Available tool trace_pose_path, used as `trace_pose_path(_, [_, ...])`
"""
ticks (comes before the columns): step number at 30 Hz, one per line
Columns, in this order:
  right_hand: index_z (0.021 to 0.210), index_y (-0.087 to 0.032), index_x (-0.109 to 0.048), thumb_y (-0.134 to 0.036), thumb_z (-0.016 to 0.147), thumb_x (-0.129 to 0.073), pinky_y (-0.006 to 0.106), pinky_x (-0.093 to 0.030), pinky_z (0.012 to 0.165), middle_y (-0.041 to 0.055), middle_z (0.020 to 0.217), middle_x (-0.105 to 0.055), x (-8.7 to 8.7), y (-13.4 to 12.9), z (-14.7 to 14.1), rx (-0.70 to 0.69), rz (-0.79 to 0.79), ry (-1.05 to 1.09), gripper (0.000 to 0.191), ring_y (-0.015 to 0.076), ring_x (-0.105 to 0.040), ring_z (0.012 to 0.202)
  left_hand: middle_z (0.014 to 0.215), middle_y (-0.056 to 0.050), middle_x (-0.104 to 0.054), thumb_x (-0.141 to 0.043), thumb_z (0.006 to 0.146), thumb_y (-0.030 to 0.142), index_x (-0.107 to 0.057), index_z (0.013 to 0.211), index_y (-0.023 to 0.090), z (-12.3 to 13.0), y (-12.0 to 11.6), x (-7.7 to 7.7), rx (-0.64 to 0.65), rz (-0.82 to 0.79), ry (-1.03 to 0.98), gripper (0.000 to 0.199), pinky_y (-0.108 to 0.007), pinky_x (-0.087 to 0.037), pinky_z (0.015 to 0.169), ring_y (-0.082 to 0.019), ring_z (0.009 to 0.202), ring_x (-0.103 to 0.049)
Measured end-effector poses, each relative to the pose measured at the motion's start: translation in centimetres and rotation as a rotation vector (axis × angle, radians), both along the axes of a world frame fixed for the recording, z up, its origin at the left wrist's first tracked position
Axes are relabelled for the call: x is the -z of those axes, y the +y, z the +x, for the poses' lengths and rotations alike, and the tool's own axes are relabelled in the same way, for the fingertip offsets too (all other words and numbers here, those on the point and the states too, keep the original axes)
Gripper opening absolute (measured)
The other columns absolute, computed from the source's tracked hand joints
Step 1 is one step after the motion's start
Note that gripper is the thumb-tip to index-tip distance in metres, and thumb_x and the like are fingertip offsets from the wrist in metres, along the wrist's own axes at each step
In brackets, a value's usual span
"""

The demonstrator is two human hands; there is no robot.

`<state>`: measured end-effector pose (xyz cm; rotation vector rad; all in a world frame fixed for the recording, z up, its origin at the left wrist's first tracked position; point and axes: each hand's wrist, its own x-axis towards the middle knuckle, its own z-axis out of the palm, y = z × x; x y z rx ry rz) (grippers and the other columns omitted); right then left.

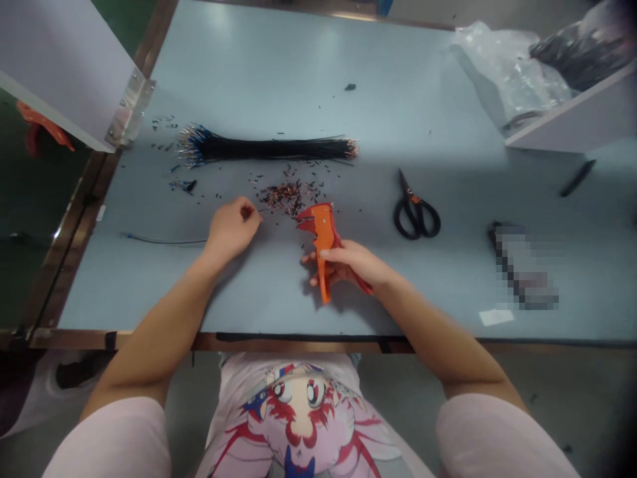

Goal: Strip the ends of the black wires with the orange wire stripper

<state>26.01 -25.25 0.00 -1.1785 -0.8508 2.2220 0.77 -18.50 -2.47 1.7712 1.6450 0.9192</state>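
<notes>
My right hand (355, 264) is wrapped round an orange and red wire stripper (324, 232), its red jaws pointing up and to the left. Left of it, my left hand (233, 226) pinches a thin black wire (164, 241); the wire runs out leftward under the hand to a blue-tipped end, and a short tip shows at the fingertips. Between and above the hands lies a pile of small black and copper-coloured scraps (286, 196). Behind the pile, a long bundle of black wires (269, 148) lies flat, with blue and metal terminals at its left end and copper ends at its right.
Black-handled scissors (417, 216) lie right of the stripper. Farther right are a blurred object (525, 265), a white paper piece (496, 317) and a black pen (578, 178). Clear plastic bags (522, 73) sit at the back right. Short wire pieces (184, 186) lie left of the scraps.
</notes>
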Motion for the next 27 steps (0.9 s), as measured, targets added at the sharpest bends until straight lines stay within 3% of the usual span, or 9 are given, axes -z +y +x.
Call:
trace_pose_path(3, [0.106,-0.016,-0.055,-0.03,0.072,-0.075,0.034,-0.06,0.06,0.0125,0.112,-0.063,0.0,-0.1,0.0,-0.016,0.123,0.005,0.042,0.022,-0.072,0.074,0.067,-0.001,-0.066,-0.061,0.073,0.019,-0.062,0.071,0.018,0.3,0.1,0.3,0.032,0.025,-0.082,0.002,-0.021,-0.032,0.047,-0.009,0.049,-0.048])
trace_pose_path(6, [0.107,-0.016,-0.055,-0.03,0.073,-0.074,0.034,-0.06,0.062,0.0122,0.112,-0.063,-0.3,-0.2,0.2,-0.018,0.219,0.015,0.041,0.0212,-0.071,0.076,0.068,0.0,-0.065,-0.061,0.076,0.024,-0.064,0.076,0.019,1.1,-0.6,-0.6,0.045,0.065,-0.184,0.005,-0.021,-0.033,0.047,-0.007,0.047,-0.044])
trace_pose_path(11, [0.094,-0.012,-0.057,-0.028,0.073,-0.074,0.033,-0.059,0.063,0.0069,0.084,-0.067,-1.1,-0.5,0.0,-0.03,0.225,0.036,0.032,0.0193,-0.069,0.069,0.067,0.002,-0.062,-0.062,0.076,0.024,-0.063,0.075,0.02,2.5,-2.3,-2.5,0.055,0.22,-0.272,0.004,-0.021,-0.04,0.053,-0.009,0.056,-0.051])
trace_pose_path(15, [0.093,-0.013,-0.056,-0.027,0.073,-0.074,0.036,-0.059,0.06,0.005,0.082,-0.066,-1.3,-1.0,-0.3,-0.024,0.223,0.12,0.03,0.0203,-0.069,0.068,0.068,0.002,-0.062,-0.062,0.075,0.019,-0.063,0.074,0.021,3.1,-3.4,-3.4,0.109,0.324,-0.288,0.003,-0.021,-0.041,0.055,-0.009,0.059,-0.053])
trace_pose_path(27, [0.095,-0.011,-0.057,-0.027,0.078,-0.072,0.039,-0.059,0.064,0.0063,0.081,-0.067,-1.2,-1.9,-0.4,-0.102,0.231,0.309,0.028,0.0209,-0.069,0.07,0.064,0.002,-0.059,-0.062,0.079,0.017,-0.065,0.077,0.019,3.9,-4.6,-3.4,0.251,0.404,-0.285,0.004,-0.02,-0.037,0.053,-0.007,0.057,-0.05])
